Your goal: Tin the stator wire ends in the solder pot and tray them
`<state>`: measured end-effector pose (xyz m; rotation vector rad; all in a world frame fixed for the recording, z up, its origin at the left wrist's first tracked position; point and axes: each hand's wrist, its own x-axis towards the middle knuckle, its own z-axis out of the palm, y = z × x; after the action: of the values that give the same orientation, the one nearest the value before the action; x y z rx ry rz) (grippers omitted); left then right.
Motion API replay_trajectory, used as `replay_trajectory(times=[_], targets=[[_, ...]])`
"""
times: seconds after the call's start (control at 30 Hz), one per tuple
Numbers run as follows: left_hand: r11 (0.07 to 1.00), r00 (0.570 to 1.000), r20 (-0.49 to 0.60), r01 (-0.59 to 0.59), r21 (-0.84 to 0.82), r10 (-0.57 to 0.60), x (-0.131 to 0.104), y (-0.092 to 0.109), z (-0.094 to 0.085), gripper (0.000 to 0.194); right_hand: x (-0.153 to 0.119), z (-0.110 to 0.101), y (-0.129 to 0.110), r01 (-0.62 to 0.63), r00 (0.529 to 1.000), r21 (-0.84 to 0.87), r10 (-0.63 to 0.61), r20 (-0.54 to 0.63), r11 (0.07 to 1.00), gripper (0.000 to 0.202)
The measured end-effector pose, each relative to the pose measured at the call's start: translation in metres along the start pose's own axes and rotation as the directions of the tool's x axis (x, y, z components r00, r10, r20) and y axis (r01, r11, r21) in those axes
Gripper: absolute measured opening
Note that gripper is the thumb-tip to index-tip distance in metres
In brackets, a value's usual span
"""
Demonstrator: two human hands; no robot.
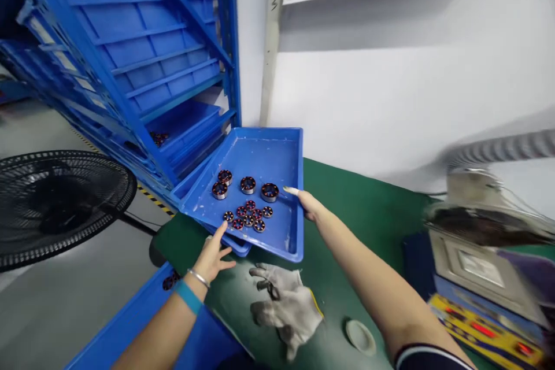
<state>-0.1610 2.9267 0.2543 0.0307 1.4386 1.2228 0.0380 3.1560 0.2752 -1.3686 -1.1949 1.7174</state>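
A shallow blue tray lies tilted over another blue tray on a green tabletop. Several small ring-shaped parts cluster near its front, with larger rings behind them. My right hand grips the tray's right wall, its thumb over the rim. At the front left edge is my left hand, fingers spread, a fingertip by the rim close to the small rings; it holds nothing.
Grey-white gloves and a small round lid lie in front. A blue rack with bins stands at the left, beside a black fan. At the right is a yellow device with red displays. Below left sits a blue bin.
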Motion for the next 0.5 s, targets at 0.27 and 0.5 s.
replay_trajectory(times=[0.27,0.5], targets=[[0.996,0.994,-0.104,0.026,-0.087,-0.035,0.024,-0.003,0.019,0.031,-0.015,-0.010,0.022,-0.178,0.984,0.045,0.177,0.019,0.983,0.025],[0.980,0.993,-0.116,-0.025,-0.195,0.002,-0.012,-0.048,0.008,0.024,-0.091,-0.039,0.077,-0.212,0.970,0.092,0.222,-0.104,0.973,0.049]])
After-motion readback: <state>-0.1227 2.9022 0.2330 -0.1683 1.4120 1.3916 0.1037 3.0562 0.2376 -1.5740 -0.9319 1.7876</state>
